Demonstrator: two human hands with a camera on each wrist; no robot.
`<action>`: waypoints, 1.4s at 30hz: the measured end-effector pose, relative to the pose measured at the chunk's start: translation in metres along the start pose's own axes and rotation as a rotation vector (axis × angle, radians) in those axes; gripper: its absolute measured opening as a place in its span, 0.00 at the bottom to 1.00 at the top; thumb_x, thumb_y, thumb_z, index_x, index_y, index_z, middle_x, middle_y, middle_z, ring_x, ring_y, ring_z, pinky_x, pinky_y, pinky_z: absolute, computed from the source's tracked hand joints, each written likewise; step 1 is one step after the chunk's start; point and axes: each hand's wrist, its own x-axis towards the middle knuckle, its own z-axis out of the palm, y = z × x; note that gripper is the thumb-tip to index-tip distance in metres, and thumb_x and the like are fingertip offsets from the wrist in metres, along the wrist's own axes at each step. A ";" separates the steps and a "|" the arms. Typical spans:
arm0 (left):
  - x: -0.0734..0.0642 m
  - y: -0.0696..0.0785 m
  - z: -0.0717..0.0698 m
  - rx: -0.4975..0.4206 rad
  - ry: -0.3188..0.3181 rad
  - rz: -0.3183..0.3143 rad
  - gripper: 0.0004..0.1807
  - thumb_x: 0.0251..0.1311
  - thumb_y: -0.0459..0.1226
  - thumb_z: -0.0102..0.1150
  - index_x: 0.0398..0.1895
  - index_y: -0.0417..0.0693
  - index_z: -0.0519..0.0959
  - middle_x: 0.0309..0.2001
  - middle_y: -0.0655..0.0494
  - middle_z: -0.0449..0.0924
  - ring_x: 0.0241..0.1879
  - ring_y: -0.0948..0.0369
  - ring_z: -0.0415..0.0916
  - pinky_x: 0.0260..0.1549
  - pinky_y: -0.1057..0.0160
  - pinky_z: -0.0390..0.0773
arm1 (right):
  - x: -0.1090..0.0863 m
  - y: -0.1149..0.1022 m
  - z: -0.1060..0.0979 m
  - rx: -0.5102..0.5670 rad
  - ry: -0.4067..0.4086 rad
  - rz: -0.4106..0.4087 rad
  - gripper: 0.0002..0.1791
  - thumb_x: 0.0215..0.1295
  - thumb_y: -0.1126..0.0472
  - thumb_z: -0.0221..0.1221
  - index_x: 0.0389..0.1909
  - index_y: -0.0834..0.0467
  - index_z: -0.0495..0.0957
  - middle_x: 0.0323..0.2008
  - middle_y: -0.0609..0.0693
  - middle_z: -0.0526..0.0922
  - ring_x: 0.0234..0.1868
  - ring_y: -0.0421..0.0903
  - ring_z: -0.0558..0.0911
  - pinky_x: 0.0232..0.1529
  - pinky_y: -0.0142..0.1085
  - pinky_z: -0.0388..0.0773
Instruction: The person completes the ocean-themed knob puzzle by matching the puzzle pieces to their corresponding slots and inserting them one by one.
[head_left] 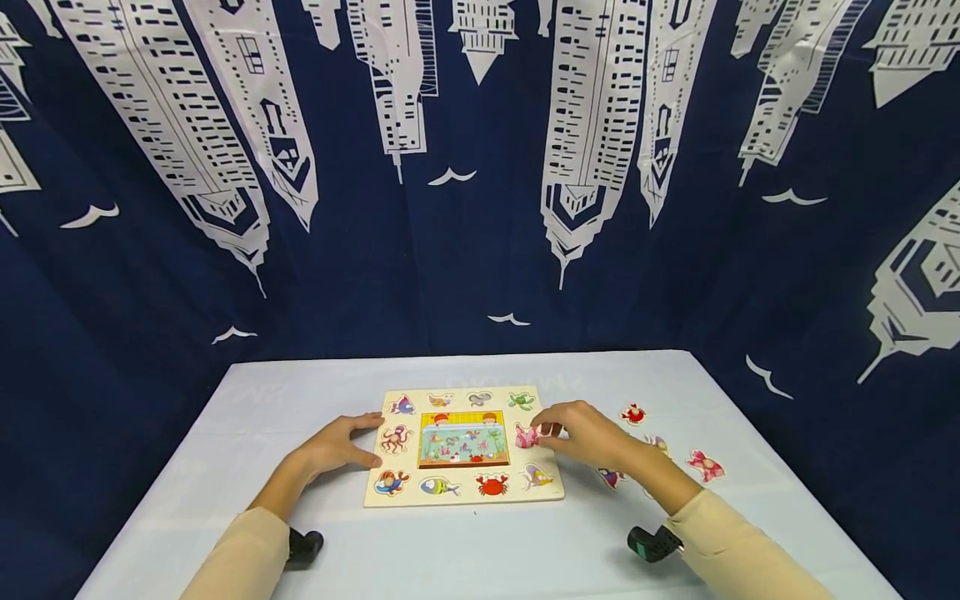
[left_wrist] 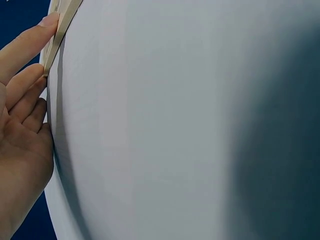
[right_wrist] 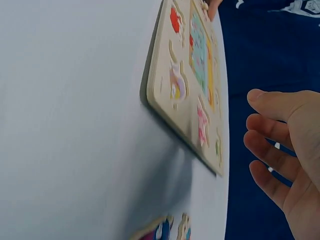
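Observation:
A wooden puzzle board [head_left: 463, 400] with sea-animal pictures round a central aquarium scene lies flat on the white table. My left hand [head_left: 339, 443] rests at the board's left edge, with thumb and fingers spread along it. In the left wrist view, fingertips [left_wrist: 50, 20] touch the board's rim. My right hand [head_left: 587, 435] hovers over the board's right edge, fingers loosely bent, by the pink picture [head_left: 526, 437]. The right wrist view shows nothing between its thumb and fingers, and that pink picture [right_wrist: 202, 125] in its cut-out.
Several loose puzzle pieces lie to the right of the board, among them a red one [head_left: 633, 414], a pink one [head_left: 706, 466] and a purple one [head_left: 611, 477] partly behind my right arm. A dark blue cloth [head_left: 480, 250] with white buildings hangs behind the table [head_left: 420, 554].

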 end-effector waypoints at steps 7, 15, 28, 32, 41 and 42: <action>0.000 0.003 -0.001 -0.001 -0.013 0.007 0.47 0.45 0.37 0.84 0.72 0.39 0.73 0.78 0.42 0.59 0.78 0.37 0.45 0.73 0.32 0.44 | -0.027 0.018 -0.013 -0.019 0.022 0.063 0.14 0.65 0.66 0.70 0.50 0.63 0.86 0.35 0.40 0.84 0.35 0.36 0.79 0.36 0.38 0.83; 0.001 -0.002 -0.003 -0.011 -0.015 -0.003 0.47 0.46 0.37 0.83 0.72 0.40 0.73 0.79 0.43 0.58 0.79 0.38 0.44 0.73 0.32 0.43 | -0.054 0.034 -0.017 0.022 0.047 0.101 0.11 0.65 0.67 0.69 0.47 0.64 0.86 0.33 0.39 0.84 0.34 0.36 0.80 0.37 0.38 0.84; 0.002 -0.001 -0.004 -0.008 -0.012 0.009 0.48 0.45 0.38 0.84 0.73 0.40 0.72 0.79 0.43 0.59 0.79 0.38 0.44 0.73 0.33 0.43 | -0.086 0.055 -0.002 0.029 0.019 0.153 0.07 0.64 0.67 0.70 0.42 0.58 0.88 0.31 0.36 0.83 0.32 0.33 0.78 0.35 0.34 0.81; 0.002 -0.001 -0.004 -0.003 -0.016 0.008 0.48 0.46 0.38 0.83 0.73 0.39 0.72 0.78 0.43 0.59 0.79 0.38 0.44 0.73 0.33 0.43 | -0.088 0.058 0.000 0.016 0.019 0.132 0.06 0.65 0.67 0.70 0.41 0.56 0.89 0.36 0.40 0.86 0.37 0.35 0.80 0.39 0.36 0.83; 0.002 -0.001 -0.005 -0.007 -0.021 0.016 0.48 0.45 0.37 0.84 0.72 0.38 0.72 0.78 0.43 0.59 0.79 0.39 0.45 0.73 0.33 0.43 | -0.088 0.059 0.001 0.009 0.015 0.091 0.08 0.63 0.69 0.69 0.37 0.54 0.90 0.38 0.39 0.86 0.42 0.41 0.84 0.45 0.43 0.84; 0.002 -0.001 -0.005 -0.006 -0.019 0.015 0.48 0.45 0.37 0.84 0.72 0.38 0.72 0.78 0.43 0.59 0.79 0.38 0.45 0.73 0.33 0.43 | -0.087 0.059 0.001 0.009 0.013 0.092 0.08 0.64 0.69 0.69 0.38 0.54 0.90 0.39 0.39 0.86 0.42 0.41 0.84 0.46 0.43 0.84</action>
